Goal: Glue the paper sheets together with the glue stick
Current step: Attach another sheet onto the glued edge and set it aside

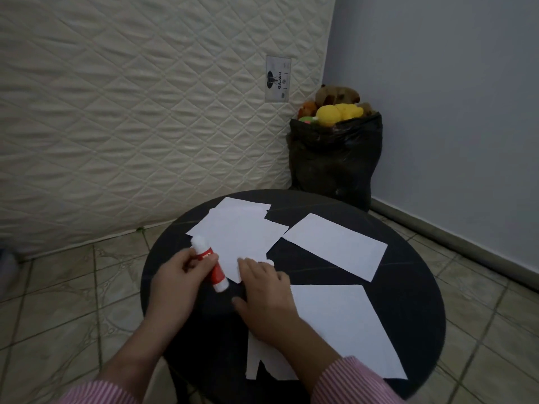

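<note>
Several white paper sheets lie on a round black table [408, 301]. A stack of overlapping sheets [239, 231] sits at the far left, a single sheet [335, 246] at the far right, and a large sheet [347, 328] lies near me on the right. My left hand [175, 287] grips a red and white glue stick [210, 263], tilted, with its white cap pointing away from me. My right hand [265, 295] rests flat on the near corner of the stacked sheets, fingers spread, holding nothing.
A quilted mattress [131, 112] leans upright behind the table. A black bag [335, 158] full of soft toys stands in the corner by the bluish wall [452, 112]. Tiled floor [73, 301] surrounds the table.
</note>
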